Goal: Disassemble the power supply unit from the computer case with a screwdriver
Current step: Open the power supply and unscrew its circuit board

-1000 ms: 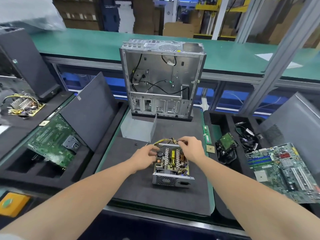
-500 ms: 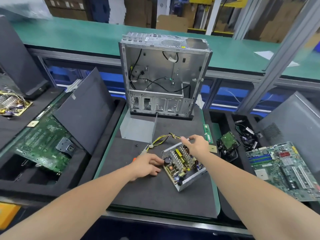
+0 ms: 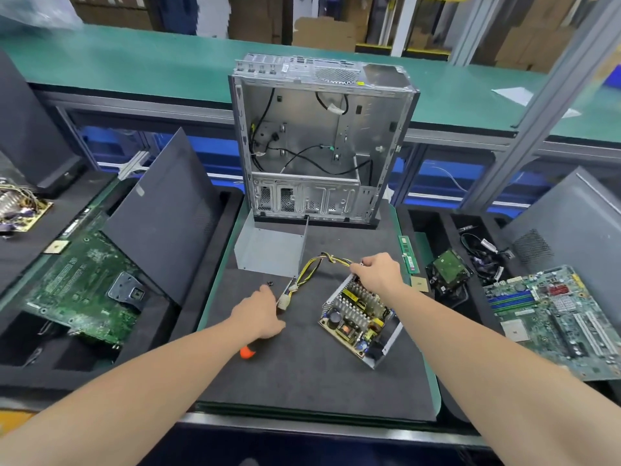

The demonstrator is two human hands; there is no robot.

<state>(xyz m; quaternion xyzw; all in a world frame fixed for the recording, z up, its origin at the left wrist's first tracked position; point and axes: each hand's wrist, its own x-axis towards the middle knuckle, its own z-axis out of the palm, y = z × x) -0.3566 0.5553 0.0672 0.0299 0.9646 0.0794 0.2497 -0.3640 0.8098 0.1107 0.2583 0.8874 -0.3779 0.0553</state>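
Nearest you, at 7 o'clock on the dark mat [image 3: 302,381], the orange butt of the screwdriver [image 3: 248,353] pokes out under your left wrist. Your left hand [image 3: 257,314] lies over it, knuckles up, fingers curled down round the handle.

At 3 o'clock on the mat sits the power supply unit [image 3: 359,317], turned cornerwise with its lid off. Its silver tray holds a board crowded with finned heat sinks, a black capacitor and yellow-wrapped coils. Your right hand [image 3: 378,274] pinches its far corner.

From that corner a yellow-and-black cable bundle [image 3: 312,267] arches toward 9 o'clock and ends in a white connector [image 3: 284,302] just beside your left fingers.

Farther off, at 11 o'clock, a bent grey metal cover [image 3: 268,250] stands on the mat. At 12 o'clock the computer case [image 3: 319,146] stands upright and open, with loose black wires inside.
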